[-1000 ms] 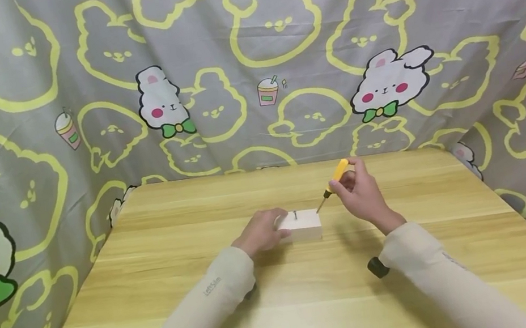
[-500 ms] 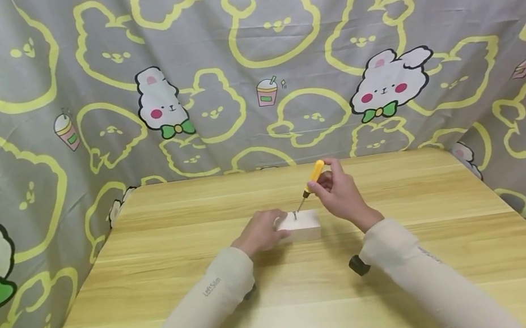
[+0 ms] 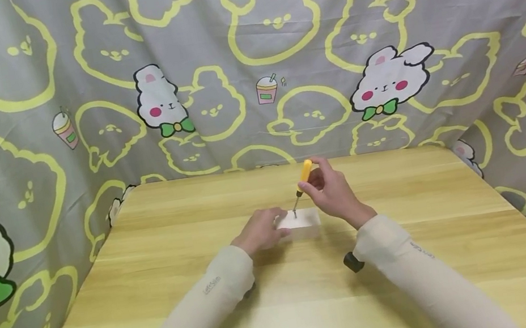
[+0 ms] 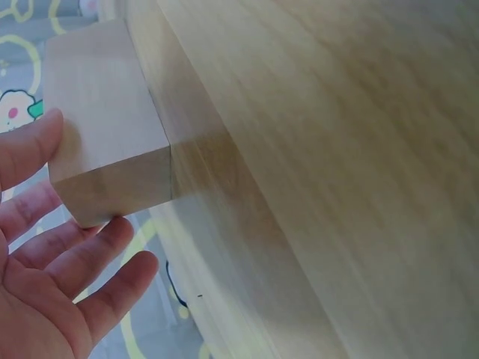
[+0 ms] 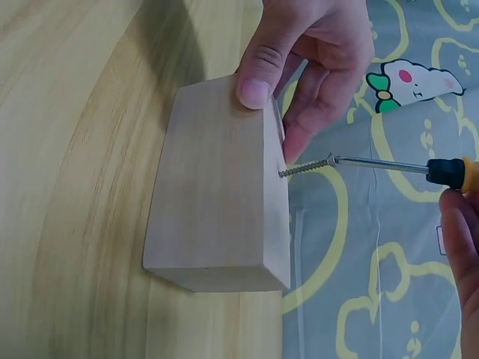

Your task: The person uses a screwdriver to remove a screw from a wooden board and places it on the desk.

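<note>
A pale wooden block (image 3: 306, 222) lies on the table, and a long screw (image 5: 305, 169) stands up out of its top face. My left hand (image 3: 261, 229) grips the block's left end, thumb on the near side and fingers on the far side. In my right hand (image 3: 333, 192) is a screwdriver (image 3: 304, 177) with a yellow handle and black collar, pinched between thumb and fingers. Its shaft slants down to the left. In the right wrist view the tip of the metal shaft (image 5: 385, 164) meets the screw's head.
The wooden table (image 3: 246, 316) spreads out on all sides of the block. A grey curtain (image 3: 201, 36) with cartoon rabbits hangs behind and at both sides. A small black object (image 3: 353, 262) sits under the right sleeve's cuff.
My right hand has carried the screwdriver leftward, from the block's right end to the screw, and its tip is now at the screw head. The left hand and block have stayed put.
</note>
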The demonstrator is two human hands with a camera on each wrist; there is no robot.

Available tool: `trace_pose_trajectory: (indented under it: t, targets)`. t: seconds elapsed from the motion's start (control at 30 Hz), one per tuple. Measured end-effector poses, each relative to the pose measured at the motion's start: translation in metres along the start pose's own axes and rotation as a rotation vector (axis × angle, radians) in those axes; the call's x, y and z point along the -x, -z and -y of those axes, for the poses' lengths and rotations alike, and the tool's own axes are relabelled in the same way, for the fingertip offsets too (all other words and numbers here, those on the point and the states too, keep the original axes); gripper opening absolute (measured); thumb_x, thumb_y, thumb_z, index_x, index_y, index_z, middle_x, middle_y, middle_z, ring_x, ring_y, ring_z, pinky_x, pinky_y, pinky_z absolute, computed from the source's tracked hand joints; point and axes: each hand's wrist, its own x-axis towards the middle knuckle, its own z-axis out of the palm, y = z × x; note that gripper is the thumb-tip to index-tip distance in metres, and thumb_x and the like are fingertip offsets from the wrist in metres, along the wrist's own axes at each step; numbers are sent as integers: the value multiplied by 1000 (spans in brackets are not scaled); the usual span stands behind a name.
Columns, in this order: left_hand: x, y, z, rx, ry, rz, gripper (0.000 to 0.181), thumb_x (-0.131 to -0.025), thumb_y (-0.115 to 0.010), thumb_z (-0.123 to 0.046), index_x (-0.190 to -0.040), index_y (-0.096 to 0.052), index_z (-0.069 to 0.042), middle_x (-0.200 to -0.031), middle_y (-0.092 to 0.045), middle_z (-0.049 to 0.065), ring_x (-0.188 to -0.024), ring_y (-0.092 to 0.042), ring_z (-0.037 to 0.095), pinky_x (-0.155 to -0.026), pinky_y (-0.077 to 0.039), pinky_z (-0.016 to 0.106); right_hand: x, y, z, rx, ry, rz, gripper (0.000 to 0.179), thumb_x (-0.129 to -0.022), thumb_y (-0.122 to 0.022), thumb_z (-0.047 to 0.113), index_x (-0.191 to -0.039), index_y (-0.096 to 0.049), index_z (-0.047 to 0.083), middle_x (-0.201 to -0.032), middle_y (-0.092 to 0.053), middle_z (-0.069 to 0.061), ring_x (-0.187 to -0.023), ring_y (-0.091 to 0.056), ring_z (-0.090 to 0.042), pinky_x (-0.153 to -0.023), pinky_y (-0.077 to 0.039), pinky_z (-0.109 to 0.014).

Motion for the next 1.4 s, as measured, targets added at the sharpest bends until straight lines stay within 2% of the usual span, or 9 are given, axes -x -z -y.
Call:
trace_pose_trajectory:
  t: [0.27, 0.4, 0.67, 0.77, 0.97, 1.13, 1.4]
  targets:
    - [-2, 2, -2, -23, -19, -11, 51, -89, -72, -28, -132, -58, -5, -134, -58, 10, -122, -53, 28, -104, -41, 41, -7, -2, 4, 96, 123, 30, 60, -88, -72, 6, -136, -36, 7, -89, -64, -12, -71, -65, -21, -66, -57, -35]
    - [-2, 2, -2, -20, -23, -17, 50, -89, -72, -27, -132, -58, -5, -134, -58, 11, -123, -53, 28, -104, -41, 42, -9, -5, 3, 97, 178, 22, 60, -87, -72, 5, -136, -37, 7, -88, -65, -12, -70, -66, -21, -64, -58, -37]
    - [-3, 2, -2, -22, -39, -33, 51, -88, -73, -27, -131, -58, -4, -132, -59, 12, -120, -55, 29, -103, -42, 42, -14, -10, 3, 108, 268, -116, 46, -84, -75, 5, -123, -51, 2, -80, -65, -11, -63, -66, -21, -57, -57, -37]
    - [-3, 2, -2, -18, -50, -39, 50, -89, -73, -26, -131, -58, -3, -131, -59, 13, -120, -55, 30, -102, -43, 42, -15, -11, 5, 107, 271, -139, 43, -85, -74, 3, -122, -52, 1, -80, -65, -11, -62, -66, -20, -57, -57, -34]
    - [-2, 2, -2, -13, -43, -36, 49, -89, -73, -26, -130, -59, -4, -131, -59, 12, -120, -55, 30, -103, -42, 42, -14, -10, 7, 98, 234, -97, 41, -89, -69, 2, -125, -52, 0, -87, -65, -14, -67, -69, -20, -59, -58, -31]
    - [-3, 2, -2, -11, -44, -38, 49, -89, -73, -27, -130, -59, -4, -131, -60, 12, -119, -55, 29, -102, -43, 42, -14, -8, 8, 64, 223, -93, 38, -90, -64, -1, -126, -53, -3, -93, -65, -18, -71, -69, -25, -63, -58, -32]
    - [-1, 1, -2, -9, -33, -30, 50, -89, -73, -28, -131, -59, -4, -131, -60, 12, -119, -56, 29, -102, -43, 42, -13, -14, 8, 75, 248, -134, 42, -84, -74, 3, -121, -54, 0, -79, -61, -11, -68, -63, -22, -59, -57, -32]
